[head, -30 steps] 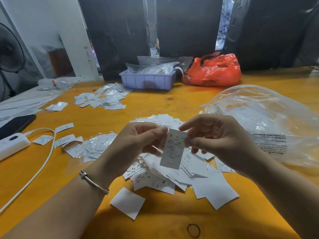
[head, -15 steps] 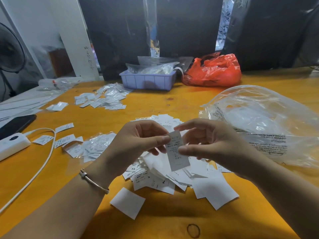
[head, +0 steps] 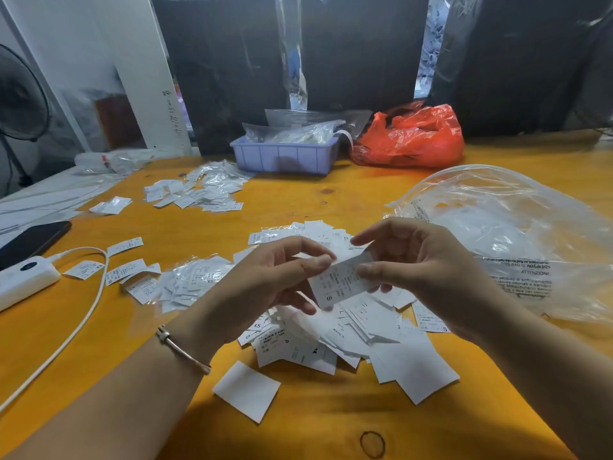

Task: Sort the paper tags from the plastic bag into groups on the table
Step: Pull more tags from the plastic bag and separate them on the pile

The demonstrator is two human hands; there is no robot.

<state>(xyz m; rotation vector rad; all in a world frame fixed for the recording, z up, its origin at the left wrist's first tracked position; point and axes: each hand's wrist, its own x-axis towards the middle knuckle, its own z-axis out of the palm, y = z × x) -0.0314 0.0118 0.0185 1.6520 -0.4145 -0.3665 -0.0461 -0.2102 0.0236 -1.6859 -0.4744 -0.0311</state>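
One paper tag [head: 340, 283], marked S, held in the air above the unsorted heap [head: 335, 336] near the middle of the worktop [head: 298, 423]. Left hand [head: 265, 287] pinches its upper left edge between thumb and forefinger; right hand [head: 421, 263] pinches the right end, thumb on the printed face, fingers [head: 373, 272] curled behind. Tag tilted, print facing the camera, likely being read for size.

Heap under the hands: many loose tags, some showing S, XS, L, mixed, not yet sorted. One blank square [head: 247, 390] lies apart toward the near edge.

Groups already laid out: a cluster in small clear sleeves [head: 195, 280] just left of the heap, a few single tags [head: 124, 270] further toward the left edge, a bigger cluster [head: 199, 190] toward the far left, another batch [head: 298, 232] just beyond the hands.

Clear plastic bag [head: 517, 240] lies at the right edge; looks mostly emptied, contents hard to tell.

Judgement: sorting partway; several groups started, the large central heap still left.

Far edge: purple tray [head: 285, 157], red bag [head: 411, 137]. Left edge: phone [head: 31, 240], white charger [head: 25, 280] with cable.
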